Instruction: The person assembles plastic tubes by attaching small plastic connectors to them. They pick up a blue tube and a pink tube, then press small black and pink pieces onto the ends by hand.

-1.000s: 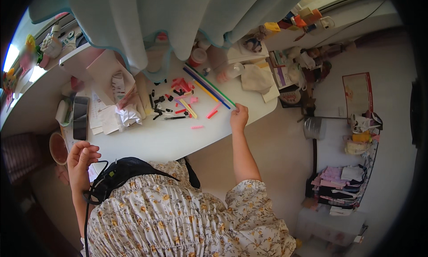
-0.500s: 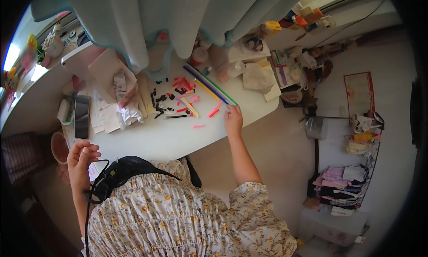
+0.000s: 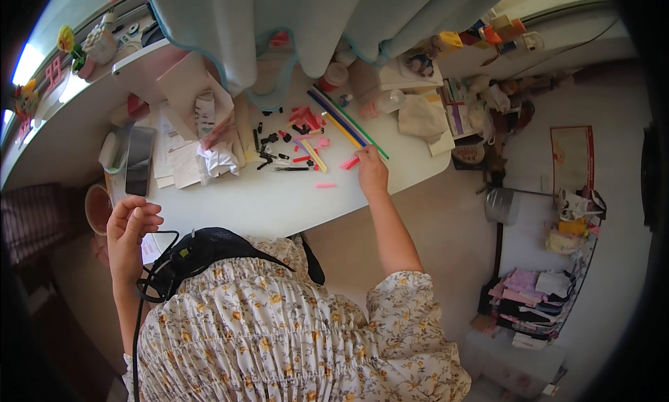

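Over the front right part of the desk, my right hand (image 3: 374, 172) has its fingers bent together at the lower ends of several long thin strips. A green strip (image 3: 376, 148), a dark blue strip (image 3: 341, 118) and a yellow strip (image 3: 341, 131) lie there side by side. Pink and red ridged pieces (image 3: 348, 163) lie right beside the fingertips; what the fingers pinch is hidden. My left hand (image 3: 132, 224) is raised off the desk's front left edge, fingers loosely curled and apart, with nothing in it. A small pink ridged piece (image 3: 325, 186) lies alone nearer me.
Small black parts (image 3: 268, 155) and red pieces (image 3: 303, 116) are scattered mid-desk. Papers (image 3: 174, 165) and a dark phone (image 3: 139, 161) lie to the left. A clear bottle (image 3: 383, 104) and a beige cloth (image 3: 421, 116) are at the back right. A curtain (image 3: 306, 26) hangs over the far edge.
The whole view has shifted, so the desk appears farther right and higher. My right hand has moved slightly left along the strip ends, closer to the pink and red pieces. The left hand keeps its pose.
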Available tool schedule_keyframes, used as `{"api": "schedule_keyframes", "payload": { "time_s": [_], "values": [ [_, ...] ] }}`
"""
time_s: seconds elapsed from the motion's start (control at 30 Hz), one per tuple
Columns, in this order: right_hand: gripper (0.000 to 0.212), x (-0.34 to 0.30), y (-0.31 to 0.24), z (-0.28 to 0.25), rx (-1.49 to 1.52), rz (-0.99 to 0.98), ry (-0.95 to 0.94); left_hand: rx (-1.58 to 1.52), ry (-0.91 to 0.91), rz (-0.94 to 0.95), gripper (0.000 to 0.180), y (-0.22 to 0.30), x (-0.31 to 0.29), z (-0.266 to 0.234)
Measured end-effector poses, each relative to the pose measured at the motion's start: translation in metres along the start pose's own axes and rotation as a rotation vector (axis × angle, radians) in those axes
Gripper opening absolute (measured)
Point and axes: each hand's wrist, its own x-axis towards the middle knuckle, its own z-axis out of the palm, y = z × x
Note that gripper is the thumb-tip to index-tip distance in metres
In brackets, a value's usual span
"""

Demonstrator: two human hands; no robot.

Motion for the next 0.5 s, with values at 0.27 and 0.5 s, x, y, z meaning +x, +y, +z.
{"api": "schedule_keyframes", "payload": {
  "time_s": [0.27,0.5],
  "values": [
    [0.014,0.0011,0.0057,-0.0031,-0.142,0.001,-0.059,-0.028,0.004,0.018,0.017,-0.0014,0.0003,-0.0037],
    [0.017,0.006,0.0052,-0.008,-0.047,0.052,-0.044,-0.022,0.005,0.026,0.017,0.0013,0.0012,-0.0041]
  ]
}}
